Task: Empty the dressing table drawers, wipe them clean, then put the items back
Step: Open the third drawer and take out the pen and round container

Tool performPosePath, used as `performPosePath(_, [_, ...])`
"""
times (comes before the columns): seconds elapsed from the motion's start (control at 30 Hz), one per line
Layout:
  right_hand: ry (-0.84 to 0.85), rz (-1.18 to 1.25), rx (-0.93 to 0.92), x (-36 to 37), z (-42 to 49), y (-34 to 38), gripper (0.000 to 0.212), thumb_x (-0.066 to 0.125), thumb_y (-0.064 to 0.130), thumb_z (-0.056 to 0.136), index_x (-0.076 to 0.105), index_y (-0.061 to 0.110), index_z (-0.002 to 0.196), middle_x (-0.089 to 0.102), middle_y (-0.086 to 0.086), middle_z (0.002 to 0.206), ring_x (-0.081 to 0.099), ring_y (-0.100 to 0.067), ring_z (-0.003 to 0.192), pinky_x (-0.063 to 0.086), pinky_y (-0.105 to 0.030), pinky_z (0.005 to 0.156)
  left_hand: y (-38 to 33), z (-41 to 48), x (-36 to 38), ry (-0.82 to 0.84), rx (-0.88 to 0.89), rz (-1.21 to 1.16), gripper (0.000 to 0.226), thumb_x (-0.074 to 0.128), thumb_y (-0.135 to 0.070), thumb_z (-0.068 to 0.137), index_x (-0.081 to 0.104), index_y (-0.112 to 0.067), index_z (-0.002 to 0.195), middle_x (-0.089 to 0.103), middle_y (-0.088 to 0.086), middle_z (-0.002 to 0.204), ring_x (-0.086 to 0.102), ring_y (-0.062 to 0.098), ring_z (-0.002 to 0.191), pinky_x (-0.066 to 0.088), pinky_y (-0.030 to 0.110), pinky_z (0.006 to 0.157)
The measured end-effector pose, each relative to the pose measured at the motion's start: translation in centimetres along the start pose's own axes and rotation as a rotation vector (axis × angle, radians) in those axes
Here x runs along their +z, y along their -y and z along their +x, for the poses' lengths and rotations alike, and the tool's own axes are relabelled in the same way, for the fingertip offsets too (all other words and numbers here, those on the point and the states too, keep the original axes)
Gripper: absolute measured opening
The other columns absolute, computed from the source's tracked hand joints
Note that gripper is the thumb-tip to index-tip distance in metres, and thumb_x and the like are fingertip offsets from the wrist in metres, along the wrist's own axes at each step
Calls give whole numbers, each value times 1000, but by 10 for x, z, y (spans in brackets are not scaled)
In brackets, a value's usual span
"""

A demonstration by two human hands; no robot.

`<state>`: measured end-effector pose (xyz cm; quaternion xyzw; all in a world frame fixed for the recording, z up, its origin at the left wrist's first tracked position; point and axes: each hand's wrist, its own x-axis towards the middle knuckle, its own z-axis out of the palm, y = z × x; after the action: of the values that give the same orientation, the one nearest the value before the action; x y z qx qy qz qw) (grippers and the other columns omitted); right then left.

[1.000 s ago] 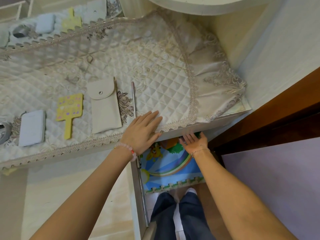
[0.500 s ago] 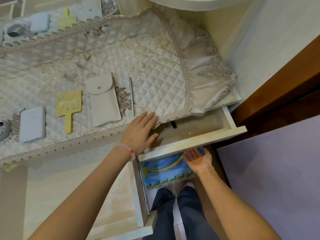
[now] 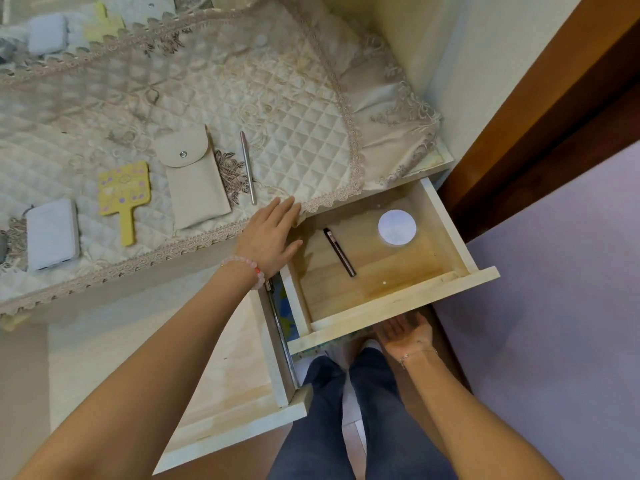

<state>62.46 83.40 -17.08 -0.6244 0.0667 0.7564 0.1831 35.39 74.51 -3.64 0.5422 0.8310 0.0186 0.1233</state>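
Left hand (image 3: 268,237) lies flat on the table's cloth (image 3: 277,116); right hand (image 3: 405,329), palm up, reaches under the drawer (image 3: 398,303) front, grip hidden. The pencil (image 3: 339,251), toward 9 o'clock inside, looks light and stiff: pinch mid-shaft.

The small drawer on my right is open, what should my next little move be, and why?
Probably reach your left hand into the drawer and lift out the dark slim stick, then the round white disc: both lie loose on its floor, that hand rests open right beside them, and wiping needs it empty.
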Motion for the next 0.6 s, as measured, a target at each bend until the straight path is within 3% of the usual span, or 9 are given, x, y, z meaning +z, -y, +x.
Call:
performPosePath(0.13, [32,12,-9,-21,-10,-3,35,44,39,92,60,12,76,60,-9,69,57,-26,66,53,-36,72,-1,0,-1,11,-1,-2,67,49,-34,94,17,-11,148,16,7,155,10,26,144,11,39,117])
performPosePath(0.2, [66,18,-17,-29,-18,-4,34,44,36,93,59,13,73,62,-7,54,60,-23,50,54,-30,56,-2,0,-1,22,-4,8,68,48,-35,94,16,-10,148,15,8,156,8,26,144,11,39,117])
performPosePath(0.27, [82,3,-30,-36,-23,-4,32,45,35,94,60,14,75,63,-6,52,60,-21,45,54,-29,50,-4,0,-1,38,-14,22,69,47,-37,94,13,-10,149,13,8,156,6,26,144,10,39,117])
performPosePath(0.33, [61,-16,-37,-46,-24,-5,30,45,36,93,64,13,93,70,-10,76,66,-25,73,58,-37,69,-5,0,0,44,-26,29,69,46,-38,94,12,-11,149,11,7,156,5,25,144,9,39,117])
performPosePath(0.4, [28,-21,-31,-56,-24,-7,35,44,37,93,61,12,111,66,-13,103,61,-30,101,50,-43,89,-7,-1,1,39,-30,33,69,45,-37,94,12,-11,149,11,7,156,5,25,144,10,40,117])
performPosePath(0.5, [17,-11,-37,-66,-29,-8,39,43,37,94,55,12,121,60,-14,115,54,-31,116,43,-45,99,-8,-4,1,24,-27,39,67,46,-35,94,15,-10,148,14,8,156,9,27,144,11,41,117])
performPosePath(0.6, [20,-30,-29,-67,-34,-7,40,45,39,92,56,12,120,58,-14,123,52,-32,118,38,-47,105,-10,-5,2,15,-33,44,67,46,-35,95,15,-10,148,15,8,156,11,27,143,12,41,117])
